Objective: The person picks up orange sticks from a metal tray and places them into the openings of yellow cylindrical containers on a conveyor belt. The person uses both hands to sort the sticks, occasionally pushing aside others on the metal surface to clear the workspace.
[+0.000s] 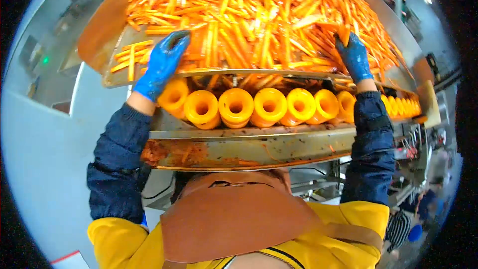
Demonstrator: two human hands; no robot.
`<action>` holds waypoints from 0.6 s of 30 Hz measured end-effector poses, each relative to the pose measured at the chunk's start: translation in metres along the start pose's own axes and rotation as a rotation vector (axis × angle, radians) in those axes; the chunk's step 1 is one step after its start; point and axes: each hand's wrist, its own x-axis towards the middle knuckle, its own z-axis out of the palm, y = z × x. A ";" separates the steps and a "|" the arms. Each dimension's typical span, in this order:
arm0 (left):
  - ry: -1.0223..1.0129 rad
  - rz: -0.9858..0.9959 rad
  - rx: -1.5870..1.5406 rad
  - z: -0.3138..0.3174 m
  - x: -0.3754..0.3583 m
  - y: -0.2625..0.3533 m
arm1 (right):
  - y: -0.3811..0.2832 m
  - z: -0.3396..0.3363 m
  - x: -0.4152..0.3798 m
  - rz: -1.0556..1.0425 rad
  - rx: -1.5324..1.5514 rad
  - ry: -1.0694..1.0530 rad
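Note:
In blue gloves, both my hands are over a metal tray [224, 73] heaped with wet orange carrot sticks [264, 15]. My left hand [164, 62] is at the tray's left side beside the sticks, its fingers curled in; whatever may be in them is hidden. On the right, my right hand [354, 59] has its fingers closed on a carrot stick [343, 35] that stands up from the heap. Just below the tray's near edge runs a row of orange-yellow plastic cups [235, 108], each with a round hole in it.
A metal trough [234, 152] with orange scraps lies between the cups and my apron [229, 224]. The row of cups continues to the right past my sleeve [371, 134]. Farther right, people [398, 229] are visible at the lower edge, blurred. Pale floor [50, 169] stretches along the left.

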 end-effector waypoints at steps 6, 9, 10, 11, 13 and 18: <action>-0.032 0.197 0.414 0.014 -0.015 -0.015 | -0.018 -0.056 -0.040 0.343 0.668 0.363; 0.025 0.196 0.466 0.019 -0.013 -0.017 | -0.075 -0.053 -0.080 0.405 1.024 0.371; 0.021 0.197 0.464 0.020 -0.013 -0.017 | -0.090 -0.043 -0.095 0.378 1.037 0.304; 0.028 0.199 0.456 0.020 -0.014 -0.016 | -0.108 -0.039 -0.108 0.375 1.146 0.163; 0.027 0.204 0.451 0.019 -0.015 -0.016 | -0.129 -0.021 -0.122 0.498 1.242 -0.014; 0.024 0.183 0.505 0.018 -0.018 -0.013 | -0.147 -0.014 -0.119 0.561 1.305 0.036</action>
